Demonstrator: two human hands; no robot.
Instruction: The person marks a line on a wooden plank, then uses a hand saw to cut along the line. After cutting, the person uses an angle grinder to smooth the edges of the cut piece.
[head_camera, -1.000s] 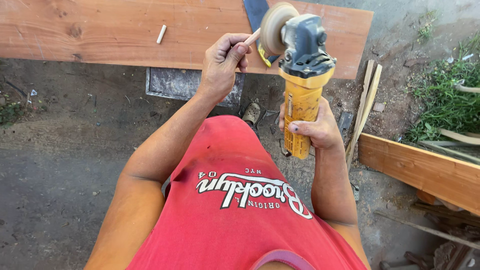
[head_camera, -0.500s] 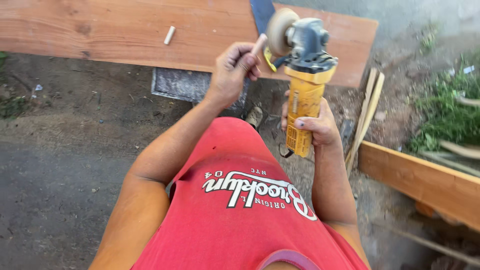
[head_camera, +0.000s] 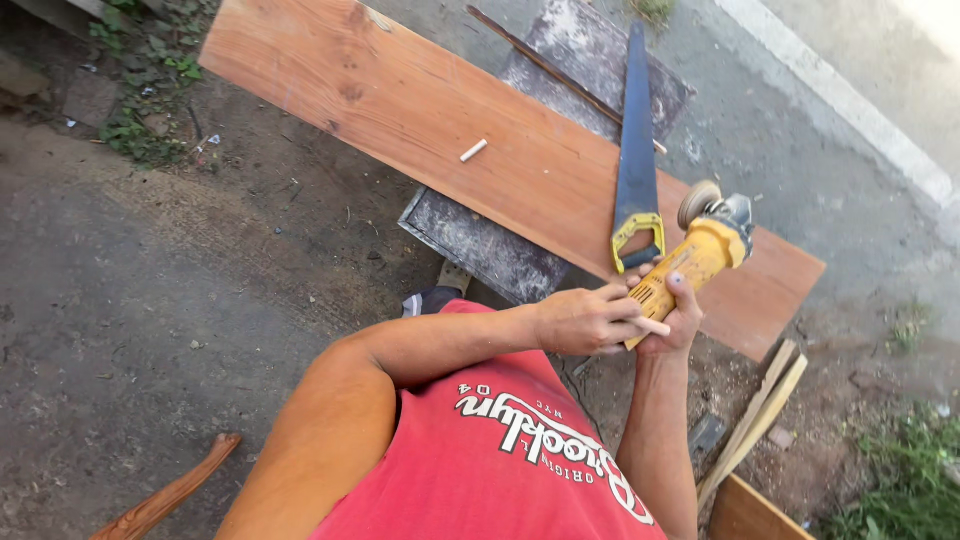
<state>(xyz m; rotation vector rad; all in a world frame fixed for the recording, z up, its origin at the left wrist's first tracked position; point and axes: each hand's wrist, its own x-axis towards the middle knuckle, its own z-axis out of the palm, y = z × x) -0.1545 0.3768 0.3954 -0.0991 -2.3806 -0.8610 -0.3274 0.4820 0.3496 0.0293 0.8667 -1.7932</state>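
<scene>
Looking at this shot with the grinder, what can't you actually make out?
Head view only:
- Grinder: the rear of its body is covered by the left hand and right hand.
- Thin pale stick in the left hand: too small to identify.
- Saw: teeth too fine to see.
- Small white piece on the board: too small to tell.
- Wooden piece at bottom left: cut off by the frame edge.

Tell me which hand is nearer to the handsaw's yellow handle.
Right. The right hand grips the yellow grinder just below the handsaw's handle, its fingertips nearly reaching it. The left hand sits farther off, lower left, against the grinder's body.
</scene>
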